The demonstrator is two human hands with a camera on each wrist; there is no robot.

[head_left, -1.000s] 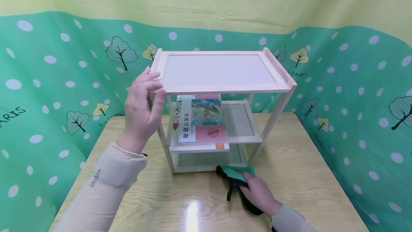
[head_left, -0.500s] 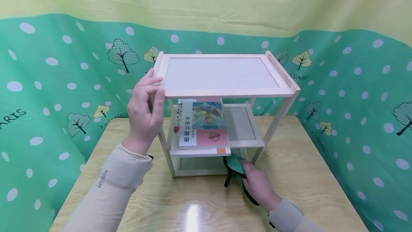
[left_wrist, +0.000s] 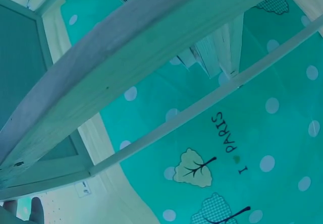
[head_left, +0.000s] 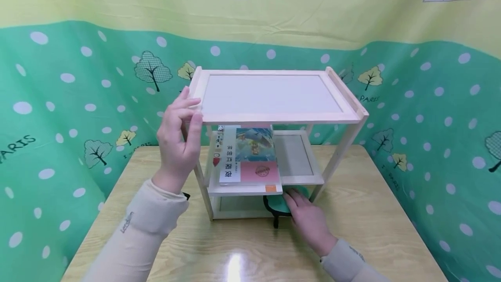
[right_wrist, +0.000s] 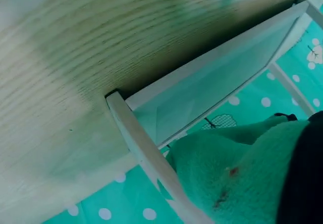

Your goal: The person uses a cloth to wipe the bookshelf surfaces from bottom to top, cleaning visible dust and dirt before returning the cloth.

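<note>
A pale wooden three-tier shelf rack (head_left: 274, 119) stands on the table. My left hand (head_left: 178, 138) holds its upper left corner, thumb at the front end and fingers over the side rail. In the left wrist view, fingertips (left_wrist: 34, 211) show at the lower left. My right hand (head_left: 309, 221) holds a soft green fabric item (head_left: 278, 203) with black edging and a short black strap, at the right front of the bottom shelf (head_left: 242, 206). The thumb is hidden. In the right wrist view, the fuzzy green fabric (right_wrist: 227, 168) is beside a rack leg; its exact kind is unclear.
Stacked books (head_left: 254, 156) lie on the left of the middle shelf and jut past its front edge. The rack's right front leg (head_left: 338, 156) is close to my right hand. A patterned green and yellow curtain (head_left: 78, 99) surrounds the wooden table (head_left: 195, 251).
My right hand has moved forward, carrying the green fabric item from before the rack to the bottom shelf opening. The left hand stays at the corner. The head view has shifted slightly.
</note>
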